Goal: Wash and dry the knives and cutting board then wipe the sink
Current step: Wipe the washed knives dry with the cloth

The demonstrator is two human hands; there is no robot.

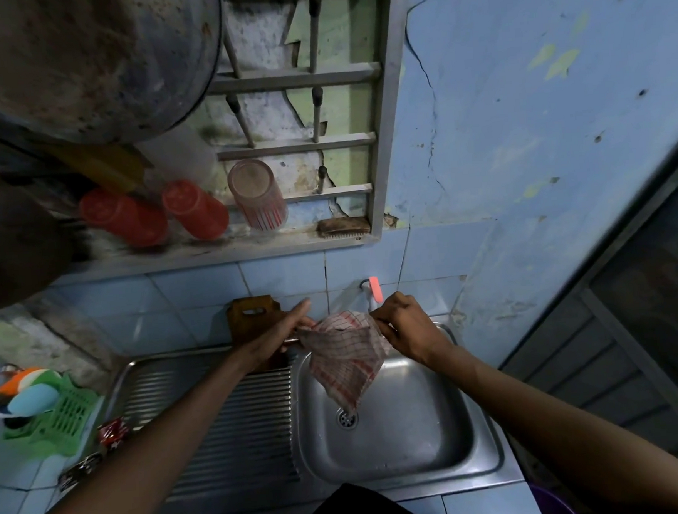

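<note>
Far left, 9 o'clock: green plastic rack point(62, 418) on the tiled tabletop point(20, 480), holding sponges; small red packet point(112, 432) beside it, print too blurred to read. No legible writing anywhere. Upper left shelf: two red cups point(158, 213) on their sides, clear striped glass point(259, 196). Centre: wooden cutting board point(253, 313) upright against the wall tiles behind the ribbed drainboard point(236, 420). Left hand point(280, 333) at 12 o'clock of the sink, fingers pinching the checked cloth point(344, 356) edge; a thin metal object under it, can't tell if it's a knife. Right hand point(404, 326) pinches the cloth's other corner. Cloth hangs above the sink point(422, 431) basin, tip near the drain point(346, 418). Pink-handled tap point(374, 292) behind.
</note>
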